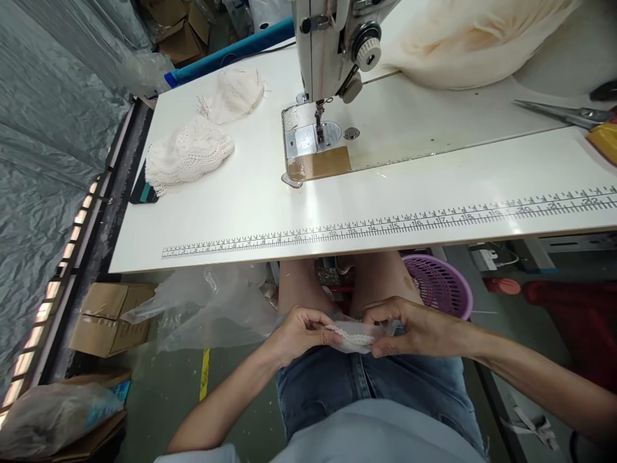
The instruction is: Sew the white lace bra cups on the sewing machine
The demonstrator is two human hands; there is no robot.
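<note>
Over my lap, a small clear plastic bag (348, 347) with a strip of white lace trim (354, 337) in it is stretched between my two hands. My left hand (308, 331) pinches its left end between thumb and fingers. At the other end, my right hand (402, 326) is closed on the plastic, thumb below and fingers above. How far the lace sits inside the bag cannot be made out. On the table beyond, a folded pile of white lace fabric (187, 154) lies at the left, with a cream fabric piece (236, 95) behind it.
A sewing machine (321, 51) stands on the white table (231, 212), whose front edge has a printed ruler (385, 225). Scissors (573, 114) and a cream fabric heap (463, 45) lie at the right. Below are a purple basket (446, 286), plastic sheeting (212, 308) and a cardboard box (108, 318).
</note>
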